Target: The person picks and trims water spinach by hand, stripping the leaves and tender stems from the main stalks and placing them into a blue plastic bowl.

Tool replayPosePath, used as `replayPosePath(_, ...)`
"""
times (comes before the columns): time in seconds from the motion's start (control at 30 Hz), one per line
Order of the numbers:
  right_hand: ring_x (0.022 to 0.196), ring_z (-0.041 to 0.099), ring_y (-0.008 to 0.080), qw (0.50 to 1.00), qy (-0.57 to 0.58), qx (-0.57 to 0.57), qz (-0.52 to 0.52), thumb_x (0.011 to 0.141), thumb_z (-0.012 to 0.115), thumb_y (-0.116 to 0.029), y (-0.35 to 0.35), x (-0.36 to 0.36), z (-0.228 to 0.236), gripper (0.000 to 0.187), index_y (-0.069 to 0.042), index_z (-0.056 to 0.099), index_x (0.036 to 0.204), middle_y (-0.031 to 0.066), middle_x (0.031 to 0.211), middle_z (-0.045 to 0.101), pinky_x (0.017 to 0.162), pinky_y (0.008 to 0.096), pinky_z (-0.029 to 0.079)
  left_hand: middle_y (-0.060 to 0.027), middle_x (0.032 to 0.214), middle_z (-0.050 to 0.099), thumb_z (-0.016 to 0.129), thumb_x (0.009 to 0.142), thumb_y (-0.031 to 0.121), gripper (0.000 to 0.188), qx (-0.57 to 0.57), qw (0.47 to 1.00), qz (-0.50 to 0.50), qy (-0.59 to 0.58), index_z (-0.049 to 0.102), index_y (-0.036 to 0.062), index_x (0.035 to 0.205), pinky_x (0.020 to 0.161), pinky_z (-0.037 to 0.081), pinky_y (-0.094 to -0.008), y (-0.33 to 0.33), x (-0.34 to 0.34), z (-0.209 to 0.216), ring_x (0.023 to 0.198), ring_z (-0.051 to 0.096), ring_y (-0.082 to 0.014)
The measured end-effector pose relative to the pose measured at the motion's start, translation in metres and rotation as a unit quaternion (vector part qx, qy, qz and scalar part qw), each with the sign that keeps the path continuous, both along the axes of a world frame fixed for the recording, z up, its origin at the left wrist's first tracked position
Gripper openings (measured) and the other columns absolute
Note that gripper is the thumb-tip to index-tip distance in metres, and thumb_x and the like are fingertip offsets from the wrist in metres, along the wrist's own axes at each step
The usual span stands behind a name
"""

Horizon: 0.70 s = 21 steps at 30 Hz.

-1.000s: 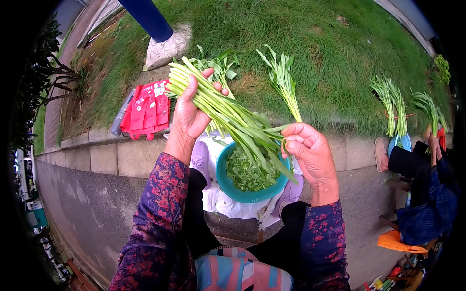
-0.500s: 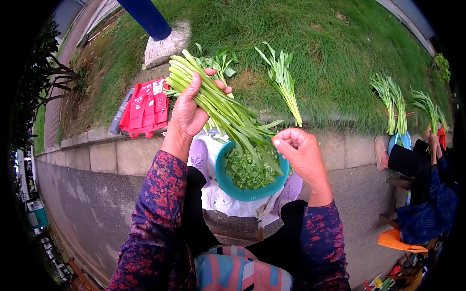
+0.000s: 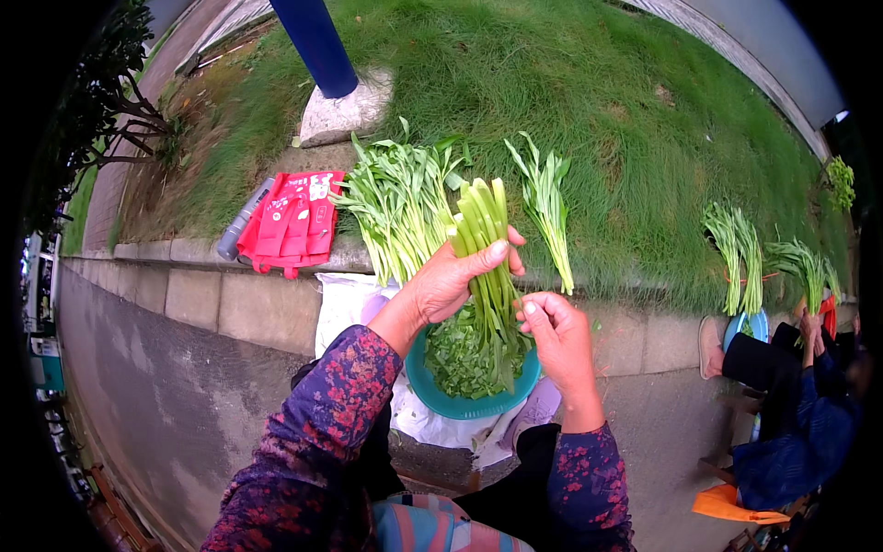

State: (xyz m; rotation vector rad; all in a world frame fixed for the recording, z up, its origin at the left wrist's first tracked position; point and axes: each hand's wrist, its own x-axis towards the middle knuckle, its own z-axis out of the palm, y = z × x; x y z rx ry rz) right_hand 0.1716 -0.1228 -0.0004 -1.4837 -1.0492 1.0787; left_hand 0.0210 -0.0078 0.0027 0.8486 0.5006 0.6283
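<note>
My left hand (image 3: pixel 451 283) is closed around a bunch of water spinach (image 3: pixel 492 267), its thick cut stalk ends up and its leaves hanging down. Beneath it stands a teal basin (image 3: pixel 460 408) with torn green leaves (image 3: pixel 460 363) inside. My right hand (image 3: pixel 558 342) is pinched at the right edge of the bunch, by the stems. What its fingertips hold, if anything, is too small to make out. Beyond my left hand lies a pile of water spinach (image 3: pixel 400 198). A smaller bunch (image 3: pixel 544 207) rests on the grass edge to the right.
A red bag (image 3: pixel 292 221) and a grey bottle (image 3: pixel 246 221) lie on the kerb at left. Behind them a blue post (image 3: pixel 317 51) rises from a stone base (image 3: pixel 345 115). White sheeting (image 3: pixel 414 409) is under the basin. A person (image 3: pixel 800 405) sits at far right, near more greens (image 3: pixel 740 248).
My left hand has moved right and down with the bunch, which now hangs more upright over the basin. My right hand has come to its edge. The head view has shifted, uncovering the pile.
</note>
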Motion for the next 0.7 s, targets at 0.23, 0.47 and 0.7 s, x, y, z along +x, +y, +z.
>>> replayPosePath(0.23,0.061,0.053,0.0043,0.996,-0.085,0.015,0.012,0.083,0.060,-0.005,-0.002,0.000,0.004,0.009,0.003,0.061,0.080,0.0011,0.070,0.059,0.055,0.0215,0.044,-0.0023,0.101,0.062,0.067,0.086,0.031,0.040,0.177,0.970,0.035,0.162,0.056,0.0044,0.114,0.085,0.045,-0.0276,-0.010,0.006,0.004,0.094,0.056,-0.0102)
replayPosePath(0.47,0.060,0.049,0.0009,0.998,-0.043,-0.006,-0.047,0.084,0.060,-0.005,-0.001,0.002,0.003,0.006,-0.001,0.059,0.078,-0.0040,0.067,0.056,0.053,0.0189,0.041,-0.0061,0.094,0.060,0.069,0.083,0.012,0.032,0.346,0.908,0.113,0.208,0.054,0.0027,0.110,0.077,0.047,-0.0283,-0.018,0.012,-0.001,0.088,0.057,-0.0134)
replayPosePath(0.7,0.057,0.043,0.0005,0.991,0.031,-0.012,-0.130,0.086,0.059,-0.005,0.001,0.008,-0.004,0.008,-0.003,0.059,0.079,-0.0076,0.067,0.052,0.051,0.0176,0.036,-0.0053,0.085,0.056,0.070,0.080,0.004,0.027,0.464,0.840,0.156,0.234,0.053,0.0040,0.102,0.070,0.046,-0.0283,-0.019,0.015,-0.001,0.077,0.054,-0.0153)
